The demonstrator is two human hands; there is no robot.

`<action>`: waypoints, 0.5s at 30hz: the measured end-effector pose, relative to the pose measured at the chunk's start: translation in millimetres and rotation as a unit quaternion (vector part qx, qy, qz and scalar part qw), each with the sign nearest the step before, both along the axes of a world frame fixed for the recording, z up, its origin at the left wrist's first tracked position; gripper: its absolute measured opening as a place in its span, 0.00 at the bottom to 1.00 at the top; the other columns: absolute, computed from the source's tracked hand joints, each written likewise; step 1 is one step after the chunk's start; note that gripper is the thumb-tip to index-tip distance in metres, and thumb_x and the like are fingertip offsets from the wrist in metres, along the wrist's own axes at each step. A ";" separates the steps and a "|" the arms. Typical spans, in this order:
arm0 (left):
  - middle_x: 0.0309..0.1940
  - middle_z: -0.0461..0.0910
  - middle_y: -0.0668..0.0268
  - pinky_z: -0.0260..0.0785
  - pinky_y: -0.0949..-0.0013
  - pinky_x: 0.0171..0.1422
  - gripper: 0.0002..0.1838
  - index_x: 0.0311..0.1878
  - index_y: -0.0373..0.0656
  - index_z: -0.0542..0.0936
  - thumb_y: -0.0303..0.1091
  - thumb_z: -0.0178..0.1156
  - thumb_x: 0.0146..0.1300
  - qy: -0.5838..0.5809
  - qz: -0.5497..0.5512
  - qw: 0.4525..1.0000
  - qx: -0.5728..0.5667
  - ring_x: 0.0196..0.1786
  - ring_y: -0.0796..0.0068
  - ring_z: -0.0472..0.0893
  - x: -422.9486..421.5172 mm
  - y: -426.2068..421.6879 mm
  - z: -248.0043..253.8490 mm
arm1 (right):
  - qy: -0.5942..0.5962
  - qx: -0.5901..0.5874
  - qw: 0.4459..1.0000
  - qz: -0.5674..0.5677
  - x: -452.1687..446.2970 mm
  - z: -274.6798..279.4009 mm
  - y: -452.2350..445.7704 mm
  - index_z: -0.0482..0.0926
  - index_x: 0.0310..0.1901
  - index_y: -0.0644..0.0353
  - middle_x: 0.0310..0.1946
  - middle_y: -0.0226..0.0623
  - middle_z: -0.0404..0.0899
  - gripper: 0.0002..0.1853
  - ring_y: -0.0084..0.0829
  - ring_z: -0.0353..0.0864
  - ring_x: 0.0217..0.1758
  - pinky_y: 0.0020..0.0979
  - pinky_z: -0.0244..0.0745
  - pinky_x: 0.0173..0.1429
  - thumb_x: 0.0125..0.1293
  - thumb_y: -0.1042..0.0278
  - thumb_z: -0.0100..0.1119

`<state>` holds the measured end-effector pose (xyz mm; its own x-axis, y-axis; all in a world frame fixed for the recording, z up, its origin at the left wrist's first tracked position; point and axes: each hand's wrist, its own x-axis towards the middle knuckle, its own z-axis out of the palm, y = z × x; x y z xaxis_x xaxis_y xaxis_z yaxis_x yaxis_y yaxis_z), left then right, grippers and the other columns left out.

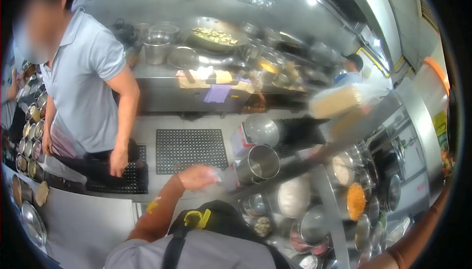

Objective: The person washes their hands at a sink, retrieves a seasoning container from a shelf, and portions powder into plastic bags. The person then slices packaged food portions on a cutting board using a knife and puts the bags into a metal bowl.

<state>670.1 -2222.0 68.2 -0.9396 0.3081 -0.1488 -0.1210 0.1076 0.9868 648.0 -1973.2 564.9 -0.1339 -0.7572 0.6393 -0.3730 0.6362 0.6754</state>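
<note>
My left hand reaches forward at the middle of the view, its fingers closed on a translucent piece of plastic that is blurred. Just beyond it stands a deep metal pot, and a round metal lid or bowl sits behind that. On the right, my forearm runs up along the dark edge of the picture; my right hand itself does not show. Nearest to that arm are containers of food, among them a bowl of orange shreds.
A co-worker in a light shirt stands at left. At the back, a wok with sliced vegetables sits on the stove line. A black rubber mat lies on the floor. Another person is far right, behind large plastic-wrapped bags.
</note>
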 end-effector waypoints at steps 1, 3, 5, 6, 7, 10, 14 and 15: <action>0.31 0.77 0.71 0.77 0.71 0.35 0.17 0.49 0.43 0.81 0.45 0.58 0.67 -0.009 0.001 1.000 -0.005 0.33 0.80 0.78 -3.3 -8.0 -6.6 | -0.016 0.012 1.000 0.015 0.3 -8.4 -10.2 0.80 0.49 0.59 0.46 0.49 0.81 0.29 0.46 0.81 0.49 0.39 0.74 0.55 0.52 0.45 0.65; 0.30 0.76 0.72 0.77 0.71 0.35 0.17 0.52 0.44 0.81 0.44 0.57 0.68 -0.027 0.011 1.000 -0.011 0.33 0.79 0.78 -5.9 -22.4 -13.7 | -0.043 0.036 0.997 0.051 3.3 -24.0 -30.4 0.80 0.49 0.59 0.45 0.49 0.81 0.28 0.46 0.81 0.48 0.39 0.75 0.55 0.52 0.46 0.66; 0.31 0.76 0.71 0.78 0.71 0.36 0.17 0.53 0.44 0.80 0.44 0.57 0.68 -0.040 0.018 0.999 -0.013 0.35 0.79 0.78 -6.2 -34.1 -14.4 | -0.068 0.060 0.992 0.087 4.5 -38.1 -51.6 0.80 0.49 0.60 0.45 0.49 0.81 0.27 0.46 0.81 0.48 0.39 0.75 0.55 0.53 0.47 0.66; 0.33 0.78 0.71 0.78 0.72 0.36 0.17 0.54 0.44 0.80 0.43 0.56 0.68 -0.042 0.021 0.999 -0.012 0.36 0.78 0.78 -7.6 -39.9 -10.9 | -0.080 0.070 0.989 0.105 4.9 -45.6 -60.4 0.80 0.48 0.60 0.45 0.49 0.81 0.27 0.46 0.81 0.48 0.39 0.75 0.55 0.53 0.48 0.66; 0.34 0.79 0.70 0.78 0.72 0.36 0.17 0.54 0.45 0.80 0.43 0.56 0.68 -0.048 0.024 0.999 -0.009 0.37 0.78 0.79 -6.0 -44.2 -5.8 | -0.093 0.080 0.985 0.118 2.8 -52.0 -70.0 0.80 0.48 0.60 0.45 0.49 0.81 0.27 0.47 0.81 0.48 0.39 0.75 0.55 0.53 0.48 0.67; 0.45 0.82 0.68 0.78 0.73 0.37 0.17 0.56 0.45 0.79 0.42 0.56 0.69 -0.093 0.042 0.994 -0.035 0.45 0.78 0.79 -9.2 -58.3 3.3 | -0.125 0.106 0.972 0.168 0.1 -68.1 -92.5 0.80 0.48 0.61 0.44 0.49 0.81 0.26 0.47 0.81 0.47 0.39 0.75 0.54 0.53 0.50 0.67; 0.44 0.82 0.70 0.78 0.72 0.38 0.17 0.55 0.45 0.80 0.42 0.56 0.69 -0.071 0.058 0.995 -0.029 0.42 0.79 0.80 -5.7 -67.7 11.4 | -0.151 0.127 0.953 0.228 -5.0 -83.3 -120.4 0.80 0.47 0.62 0.44 0.49 0.81 0.24 0.48 0.81 0.46 0.39 0.75 0.54 0.54 0.53 0.68; 0.43 0.82 0.69 0.78 0.72 0.38 0.17 0.55 0.45 0.80 0.42 0.56 0.69 -0.060 0.065 0.996 -0.028 0.42 0.79 0.80 -5.6 -69.9 10.7 | -0.159 0.128 0.949 0.242 -6.7 -85.8 -126.8 0.80 0.47 0.62 0.44 0.49 0.81 0.24 0.48 0.81 0.46 0.39 0.75 0.54 0.54 0.53 0.68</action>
<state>664.5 -2291.9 78.9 -0.9451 0.1739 -0.2767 -0.2547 0.1384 0.9571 641.4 -2100.0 479.1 0.1134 -0.9042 0.4117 -0.7897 0.1694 0.5896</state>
